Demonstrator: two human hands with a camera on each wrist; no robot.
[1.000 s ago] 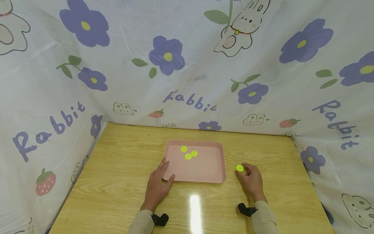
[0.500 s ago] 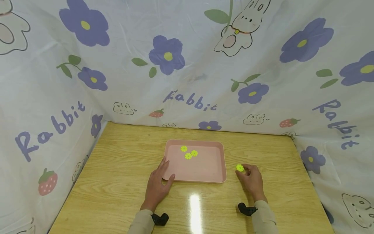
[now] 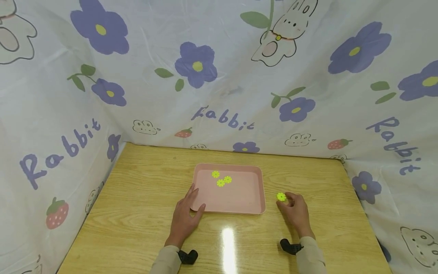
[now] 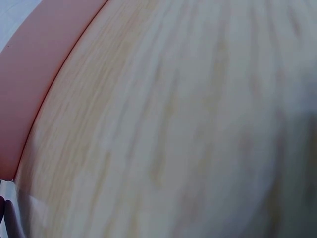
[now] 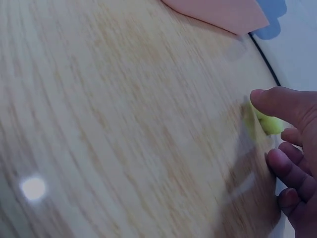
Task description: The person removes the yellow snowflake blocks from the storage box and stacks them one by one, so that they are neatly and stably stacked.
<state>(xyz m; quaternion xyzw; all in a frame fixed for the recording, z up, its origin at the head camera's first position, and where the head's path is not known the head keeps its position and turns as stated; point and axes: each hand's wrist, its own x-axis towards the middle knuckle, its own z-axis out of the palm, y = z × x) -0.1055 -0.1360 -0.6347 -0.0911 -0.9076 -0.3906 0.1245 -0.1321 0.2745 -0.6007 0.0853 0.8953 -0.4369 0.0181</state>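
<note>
A shallow pink rectangular tray (image 3: pixel 236 196) lies on the table, and three yellow-green flower-shaped discs (image 3: pixel 220 183) rest toward its back left. My left hand (image 3: pixel 184 219) touches the tray's front left corner, fingers along the left side and thumb at the front rim. To the right of the tray, my right hand (image 3: pixel 297 213) pinches another yellow-green flower-shaped disc (image 3: pixel 281 196) between thumb and fingers. In the right wrist view this disc (image 5: pixel 270 124) is partly hidden behind the thumb. The left wrist view shows mostly tabletop and the tray's pink wall (image 4: pixel 44 74).
The wooden table (image 3: pixel 143 179) is enclosed at the back and sides by a white cloth (image 3: pixel 219 95) printed with flowers, rabbits and strawberries. Light glares off the table (image 3: pixel 228 247) in front of the tray. A black wrist mount (image 3: pixel 291 246) sits on each forearm.
</note>
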